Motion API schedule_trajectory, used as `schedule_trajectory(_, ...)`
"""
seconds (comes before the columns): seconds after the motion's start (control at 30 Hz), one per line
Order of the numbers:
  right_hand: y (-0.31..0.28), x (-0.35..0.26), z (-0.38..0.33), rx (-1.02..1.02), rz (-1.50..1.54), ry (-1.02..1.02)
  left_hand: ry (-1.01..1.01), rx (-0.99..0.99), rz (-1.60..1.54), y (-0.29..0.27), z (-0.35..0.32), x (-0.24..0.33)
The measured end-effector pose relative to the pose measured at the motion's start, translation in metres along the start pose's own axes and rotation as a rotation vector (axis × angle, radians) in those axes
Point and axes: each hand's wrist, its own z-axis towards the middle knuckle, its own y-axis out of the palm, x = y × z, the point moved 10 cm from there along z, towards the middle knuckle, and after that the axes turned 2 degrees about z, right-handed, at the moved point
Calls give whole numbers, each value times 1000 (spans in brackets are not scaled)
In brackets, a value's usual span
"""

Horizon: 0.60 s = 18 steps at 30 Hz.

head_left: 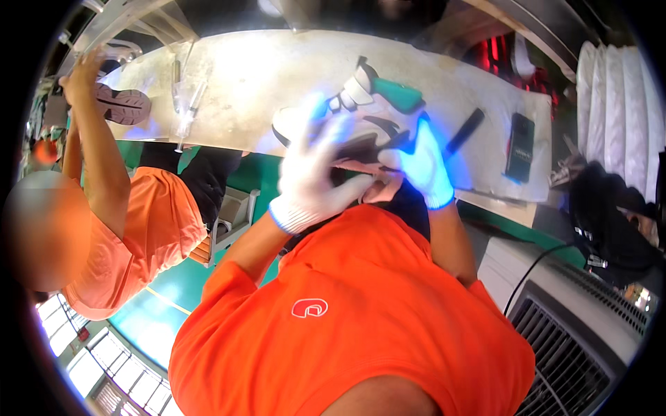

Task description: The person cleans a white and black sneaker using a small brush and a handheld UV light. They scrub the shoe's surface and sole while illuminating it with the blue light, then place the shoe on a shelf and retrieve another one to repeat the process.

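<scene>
A white and grey sneaker (374, 125) with black and teal parts lies over the near edge of the worktable, its sole side toward me. My left hand (305, 177), in a white knit glove, is beside the toe end with fingers spread; motion blurs it. My right hand (428, 166), gloved and lit bright blue, grips the heel end, thumb along the lower side and fingers at the heel. A pinkish flap or strip (383, 188) shows below the shoe between my hands; its kind cannot be made out.
The pale worktable (236, 90) carries a dark stick-like tool (465, 130) and a black phone-like device (519, 148) on the right. Another person in orange (152, 229) works at the left near a shoe sole (123, 104). A grey vented machine (569, 347) stands at the lower right.
</scene>
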Motion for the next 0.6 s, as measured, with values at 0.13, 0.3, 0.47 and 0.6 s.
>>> schedule_trajectory(0.13, -3, 16, 7, 28, -26, 49, -719, 179, -713, -35, -37, -118)
schedule_trajectory(0.3, 34, 17, 15, -254, 78, 156, -957, 281, -1251, 2, -52, -165)
schedule_trajectory(0.47, 14, 16, -14, -150, -246, -282, -713, 116, -963, -46, -19, -96)
schedule_trajectory(0.6, 12, -1, -30, -124, -354, -519, -669, -95, -613, -57, -16, -65)
